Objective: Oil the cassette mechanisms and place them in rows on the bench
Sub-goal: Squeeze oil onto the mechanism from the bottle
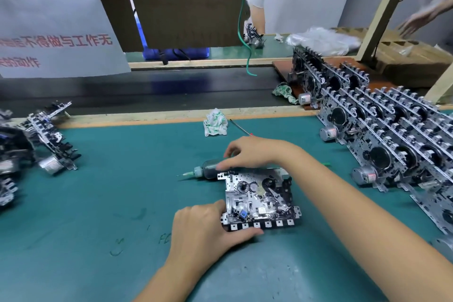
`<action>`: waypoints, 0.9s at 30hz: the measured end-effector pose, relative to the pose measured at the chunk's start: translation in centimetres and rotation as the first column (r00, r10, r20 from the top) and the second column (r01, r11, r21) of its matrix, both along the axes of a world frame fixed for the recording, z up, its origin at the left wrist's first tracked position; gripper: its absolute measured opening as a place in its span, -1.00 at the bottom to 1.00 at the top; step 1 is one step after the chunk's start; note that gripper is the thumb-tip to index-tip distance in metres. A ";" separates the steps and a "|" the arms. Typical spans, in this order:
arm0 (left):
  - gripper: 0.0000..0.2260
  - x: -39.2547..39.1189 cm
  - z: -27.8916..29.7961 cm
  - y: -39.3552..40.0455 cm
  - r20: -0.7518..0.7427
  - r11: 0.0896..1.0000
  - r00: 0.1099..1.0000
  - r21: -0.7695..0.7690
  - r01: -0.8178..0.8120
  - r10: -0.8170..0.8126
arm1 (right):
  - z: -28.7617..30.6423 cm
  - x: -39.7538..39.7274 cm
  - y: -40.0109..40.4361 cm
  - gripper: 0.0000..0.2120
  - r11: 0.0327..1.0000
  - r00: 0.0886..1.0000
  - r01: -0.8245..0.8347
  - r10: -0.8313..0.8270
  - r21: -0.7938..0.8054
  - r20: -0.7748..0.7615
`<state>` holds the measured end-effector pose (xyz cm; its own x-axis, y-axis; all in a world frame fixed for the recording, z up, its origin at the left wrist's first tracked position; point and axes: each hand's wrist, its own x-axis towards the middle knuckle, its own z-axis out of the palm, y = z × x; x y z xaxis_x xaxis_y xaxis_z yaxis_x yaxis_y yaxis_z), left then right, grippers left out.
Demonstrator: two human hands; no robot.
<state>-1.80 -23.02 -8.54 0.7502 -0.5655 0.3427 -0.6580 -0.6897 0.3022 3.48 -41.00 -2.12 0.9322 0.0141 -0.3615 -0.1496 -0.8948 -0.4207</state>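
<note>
Cassette mechanism [261,200] lay flat on bench mat [98,203]; left hand [208,228] gripped its near-left corner. Right hand [247,153], just beyond it, curled over oil bottle [208,171]. Risk: needle tip dripping onto mat.

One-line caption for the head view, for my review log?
Left hand holds a cassette mechanism flat on the green mat while the right hand touches the oil bottle lying behind it; finished rows stand right.

Shiny stamped metal with black plastic parts on the cassette mechanism [259,201]. Matt teal mat [103,203], faintly scuffed; dark translucent plastic oil bottle [208,169]. Crumpled cloth rag [215,122], rough wooden rail [147,115].
</note>
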 end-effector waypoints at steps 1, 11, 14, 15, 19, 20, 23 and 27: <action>-0.43 0.0 0.1 0.0 -0.002 1.000 1.000 0.000 -0.002 0.002 | -0.1 0.6 0.2 -0.51 0.998 0.999 -0.025 0.023 -0.050 -0.036; -0.37 0.0 0.3 0.0 -0.063 0.997 0.998 0.081 -0.021 0.026 | 0.2 -2.5 -1.5 -0.76 0.800 0.886 0.183 -0.386 0.571 0.257; -0.14 -0.1 -0.1 0.1 0.000 0.994 0.998 0.089 -0.070 0.070 | 0.2 -6.1 -1.7 -0.59 0.244 0.755 0.097 -0.650 0.965 0.089; -0.10 -0.1 -0.5 0.1 0.003 0.992 0.996 0.092 -0.084 0.084 | 0.0 -7.3 -1.7 -0.57 0.048 0.735 0.042 -0.678 0.998 0.002; -0.25 -0.1 0.0 0.0 -0.038 0.996 0.997 0.051 -0.068 0.070 | -0.8 -10.9 -1.1 -0.68 -0.406 0.563 -0.033 -0.762 0.913 -0.319; -0.30 -0.2 0.0 0.0 -0.049 0.998 0.997 0.018 -0.059 0.060 | -1.0 -11.5 -1.0 -0.66 -0.422 0.506 -0.023 -0.787 0.906 -0.354; -0.38 -0.2 0.1 0.1 -0.048 0.998 0.997 -0.029 -0.055 0.054 | -1.9 -12.6 -0.4 -0.65 -0.271 0.382 0.043 -0.885 0.962 -0.266; -0.44 -0.2 0.2 0.1 -0.030 0.996 0.999 -0.084 -0.020 0.018 | -2.4 -13.1 0.8 -0.70 -0.067 0.357 0.035 -0.931 0.997 -0.075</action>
